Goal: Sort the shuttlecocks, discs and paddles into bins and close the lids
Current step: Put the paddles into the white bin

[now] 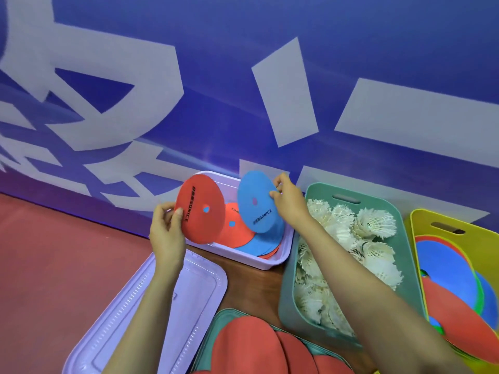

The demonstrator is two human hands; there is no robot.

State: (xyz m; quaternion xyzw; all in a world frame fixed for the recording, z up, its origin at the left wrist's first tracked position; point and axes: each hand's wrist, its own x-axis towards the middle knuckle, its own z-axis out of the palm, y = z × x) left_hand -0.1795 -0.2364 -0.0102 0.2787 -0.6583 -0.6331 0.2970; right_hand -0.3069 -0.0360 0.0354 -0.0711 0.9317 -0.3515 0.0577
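Gripping a red disc (201,211) in the left hand (165,230), thumb on the face, fingers curled behind the left edge. Held up on edge, tilted, over the left end of the lilac bin (280,255).

Pinching a blue disc (256,203) at its far right edge with the right hand (287,203). Likewise raised and tilted, over the middle of the same bin. Both hands closed on a disc, neither free.

In the bin below: a loose fan of red and blue discs (243,238), lying flat and overlapping, spread toward the near right corner.

Key relation: straight down from both held discs to the pile. No long axis on a round disc, only the flat face to turn, from on edge to level. Right hand nearer the pile's centre, left hand nearer the bin's left wall. Judged the blue one the easier first drop.

Near left: lilac lid (151,306), lying flat beside the bin, under the left forearm. Judged the left hand's job once emptied.

Right of the lilac bin, close alongside: green bin (286,292), open, full of white shuttlecocks (345,238). Far right: yellow bin (426,220) with blue and red paddles (448,279), partly out of frame. Near centre: green lid (213,327) under red flat pieces (251,346); cannot tell whether discs or paddles.

No lid yet on any bin in view.
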